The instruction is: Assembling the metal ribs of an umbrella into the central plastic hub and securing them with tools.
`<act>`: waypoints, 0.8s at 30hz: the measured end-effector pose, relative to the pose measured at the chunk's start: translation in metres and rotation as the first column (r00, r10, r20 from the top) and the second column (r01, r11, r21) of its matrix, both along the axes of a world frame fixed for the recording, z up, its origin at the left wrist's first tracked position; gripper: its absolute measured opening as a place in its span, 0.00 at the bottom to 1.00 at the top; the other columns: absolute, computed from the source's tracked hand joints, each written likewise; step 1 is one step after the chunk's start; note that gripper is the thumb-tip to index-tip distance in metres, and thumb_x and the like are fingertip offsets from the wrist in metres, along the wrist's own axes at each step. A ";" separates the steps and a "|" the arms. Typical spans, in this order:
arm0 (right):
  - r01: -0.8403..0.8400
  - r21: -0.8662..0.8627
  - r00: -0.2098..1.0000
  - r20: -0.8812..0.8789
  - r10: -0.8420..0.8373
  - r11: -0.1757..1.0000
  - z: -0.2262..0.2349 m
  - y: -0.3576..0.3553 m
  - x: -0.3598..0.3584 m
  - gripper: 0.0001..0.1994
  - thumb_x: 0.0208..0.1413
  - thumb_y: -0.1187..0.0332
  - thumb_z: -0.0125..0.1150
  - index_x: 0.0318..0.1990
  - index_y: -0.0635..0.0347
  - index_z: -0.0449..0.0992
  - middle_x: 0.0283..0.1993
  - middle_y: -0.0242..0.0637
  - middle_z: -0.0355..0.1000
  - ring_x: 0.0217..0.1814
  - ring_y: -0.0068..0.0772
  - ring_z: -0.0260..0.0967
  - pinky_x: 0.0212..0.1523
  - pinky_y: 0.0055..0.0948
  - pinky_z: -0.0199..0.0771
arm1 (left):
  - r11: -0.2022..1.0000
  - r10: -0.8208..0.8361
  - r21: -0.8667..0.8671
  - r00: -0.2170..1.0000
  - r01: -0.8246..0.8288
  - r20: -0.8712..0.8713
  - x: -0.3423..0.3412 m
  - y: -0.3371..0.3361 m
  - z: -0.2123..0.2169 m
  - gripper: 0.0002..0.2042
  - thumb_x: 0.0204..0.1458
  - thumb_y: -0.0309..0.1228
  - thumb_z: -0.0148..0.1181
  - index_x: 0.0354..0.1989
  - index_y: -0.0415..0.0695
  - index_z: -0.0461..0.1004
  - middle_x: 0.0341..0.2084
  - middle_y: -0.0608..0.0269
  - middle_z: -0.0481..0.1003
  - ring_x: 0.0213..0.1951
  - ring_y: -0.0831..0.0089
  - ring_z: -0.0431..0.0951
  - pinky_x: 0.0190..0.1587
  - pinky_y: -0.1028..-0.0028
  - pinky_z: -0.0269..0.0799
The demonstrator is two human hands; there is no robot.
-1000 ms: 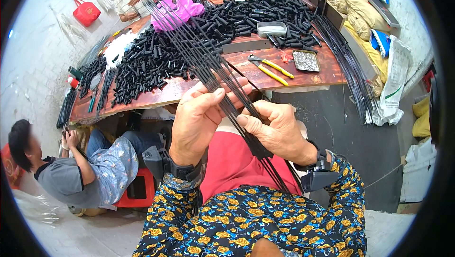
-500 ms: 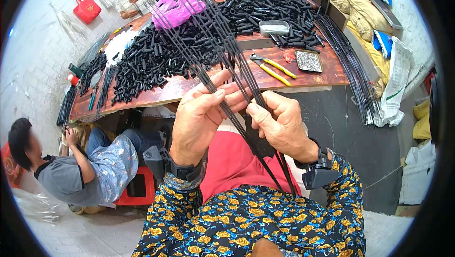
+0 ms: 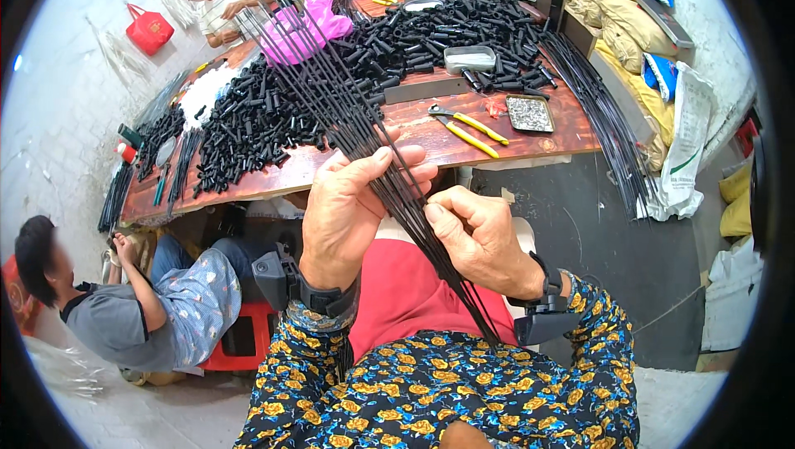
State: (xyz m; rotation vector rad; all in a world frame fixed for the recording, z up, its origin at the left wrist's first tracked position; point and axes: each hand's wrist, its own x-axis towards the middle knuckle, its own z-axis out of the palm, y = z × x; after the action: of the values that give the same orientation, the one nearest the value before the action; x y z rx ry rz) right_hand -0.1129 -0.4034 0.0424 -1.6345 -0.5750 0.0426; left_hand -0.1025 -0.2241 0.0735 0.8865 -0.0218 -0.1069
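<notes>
A slanting bundle of long thin black rods (image 3: 352, 136) runs from above the table down to my lap. My left hand (image 3: 341, 221) holds it at mid-length, thumb on top and fingers behind, palm turned up. Close by on the right, my right hand (image 3: 484, 242) pinches at the edge of the bundle with thumb and forefinger; how many rods are in that pinch is hidden. The lower rod ends rest over the red cloth (image 3: 397, 292) on my lap.
Heaps of short black tubes (image 3: 265, 110) cover the table (image 3: 555, 134). Yellow-handled pincers (image 3: 468, 130), a tray of small metal pieces (image 3: 528, 114) and a clear box (image 3: 469, 58) lie there. More rods (image 3: 592, 110) hang over the right edge. A person (image 3: 149, 300) sits at left.
Two separate groups of rods, one in each hand, have come together into one bundle in my left hand. My right hand has shifted slightly left and now pinches at its edge.
</notes>
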 end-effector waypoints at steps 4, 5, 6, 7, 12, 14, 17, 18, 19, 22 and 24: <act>0.209 0.075 0.900 0.374 -0.222 0.975 -0.015 -0.006 0.009 0.07 0.60 0.71 0.54 0.35 0.67 0.74 0.26 0.33 0.69 0.26 0.19 0.65 0.26 0.23 0.66 | 0.999 -0.044 -0.009 0.998 0.044 0.033 0.004 -0.010 -0.003 0.12 0.55 0.23 0.54 0.47 0.38 0.67 0.41 0.44 0.75 0.45 0.49 0.78 0.47 0.55 0.76; 0.223 0.058 0.900 0.372 -0.228 0.973 -0.007 -0.009 0.010 0.07 0.61 0.71 0.54 0.35 0.66 0.74 0.25 0.33 0.69 0.25 0.19 0.65 0.26 0.23 0.66 | 0.999 -0.035 -0.006 0.997 0.036 0.069 0.001 -0.005 -0.005 0.13 0.54 0.23 0.55 0.47 0.38 0.66 0.41 0.44 0.75 0.45 0.49 0.78 0.47 0.54 0.76; 0.209 0.085 0.912 0.342 -0.226 0.974 -0.003 -0.010 0.012 0.06 0.61 0.71 0.53 0.35 0.65 0.74 0.22 0.32 0.68 0.23 0.17 0.64 0.24 0.22 0.65 | 0.999 -0.033 -0.007 0.994 0.034 0.107 -0.003 0.003 -0.007 0.13 0.54 0.23 0.55 0.48 0.38 0.66 0.42 0.44 0.75 0.45 0.48 0.78 0.47 0.53 0.76; 0.218 0.140 0.909 0.332 -0.253 0.966 0.000 -0.014 0.016 0.06 0.62 0.71 0.52 0.35 0.64 0.73 0.21 0.31 0.67 0.21 0.16 0.63 0.22 0.22 0.64 | 0.999 -0.013 0.030 0.996 0.010 0.090 -0.007 0.006 -0.009 0.13 0.54 0.24 0.56 0.48 0.38 0.66 0.42 0.44 0.75 0.45 0.49 0.77 0.47 0.54 0.75; 0.345 0.155 0.896 0.241 -0.374 0.926 0.042 -0.051 0.047 0.10 0.59 0.70 0.47 0.30 0.66 0.70 0.22 0.49 0.71 0.26 0.51 0.72 0.28 0.41 0.69 | 0.993 -0.121 0.008 0.991 0.121 0.048 -0.035 0.021 -0.005 0.21 0.57 0.26 0.54 0.59 0.39 0.60 0.39 0.58 0.69 0.42 0.63 0.70 0.45 0.62 0.71; 0.425 0.160 0.828 0.330 -0.454 0.891 0.041 -0.069 0.081 0.11 0.57 0.71 0.47 0.26 0.67 0.70 0.22 0.50 0.71 0.26 0.52 0.72 0.28 0.42 0.69 | 0.995 -0.087 0.049 0.996 0.086 0.026 -0.038 0.020 -0.008 0.25 0.60 0.27 0.50 0.64 0.39 0.54 0.39 0.56 0.68 0.42 0.62 0.70 0.45 0.60 0.71; 0.568 -0.029 0.694 0.554 -0.460 0.822 0.045 -0.094 0.151 0.13 0.56 0.67 0.52 0.26 0.68 0.73 0.21 0.48 0.70 0.23 0.38 0.70 0.27 0.37 0.68 | 0.987 0.063 0.151 0.996 -0.054 -0.058 -0.042 0.018 0.006 0.25 0.62 0.28 0.47 0.67 0.40 0.51 0.40 0.55 0.67 0.43 0.62 0.70 0.46 0.60 0.70; 0.631 -0.073 0.568 0.721 -0.397 0.772 0.052 -0.105 0.174 0.14 0.55 0.66 0.52 0.25 0.69 0.74 0.21 0.52 0.70 0.24 0.43 0.70 0.29 0.39 0.69 | 0.987 0.059 0.151 0.997 -0.050 -0.058 -0.040 0.019 0.006 0.25 0.62 0.28 0.47 0.67 0.40 0.51 0.40 0.55 0.67 0.43 0.62 0.70 0.46 0.60 0.70; 0.681 -0.052 0.532 0.719 -0.446 0.730 0.065 -0.122 0.189 0.15 0.55 0.65 0.51 0.24 0.69 0.73 0.22 0.53 0.70 0.24 0.45 0.70 0.29 0.40 0.69 | 0.996 -0.007 0.087 1.000 0.010 -0.027 -0.038 0.022 0.004 0.25 0.62 0.28 0.46 0.67 0.40 0.50 0.40 0.56 0.67 0.43 0.61 0.70 0.46 0.59 0.70; 0.769 -0.139 0.430 0.835 -0.344 0.624 0.090 -0.160 0.220 0.16 0.54 0.64 0.50 0.23 0.70 0.72 0.24 0.55 0.70 0.26 0.50 0.71 0.30 0.42 0.69 | 0.996 -0.051 0.074 0.998 0.049 0.028 -0.038 0.034 -0.009 0.26 0.63 0.27 0.44 0.68 0.41 0.48 0.42 0.57 0.66 0.46 0.61 0.69 0.48 0.57 0.69; 0.794 -0.188 0.550 0.626 -0.552 0.578 0.093 -0.163 0.212 0.16 0.54 0.64 0.50 0.22 0.68 0.72 0.23 0.54 0.71 0.27 0.56 0.70 0.31 0.45 0.69 | 1.000 0.013 0.001 0.999 -0.013 0.048 -0.040 0.041 -0.015 0.24 0.60 0.29 0.50 0.65 0.43 0.55 0.43 0.49 0.74 0.43 0.55 0.76 0.45 0.54 0.73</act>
State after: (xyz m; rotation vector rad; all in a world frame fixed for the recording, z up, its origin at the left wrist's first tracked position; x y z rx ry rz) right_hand 0.0991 -0.5667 0.1353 -2.2701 -0.2470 -0.9681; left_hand -0.1424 -0.1834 0.0590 0.8902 -0.0609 -0.0735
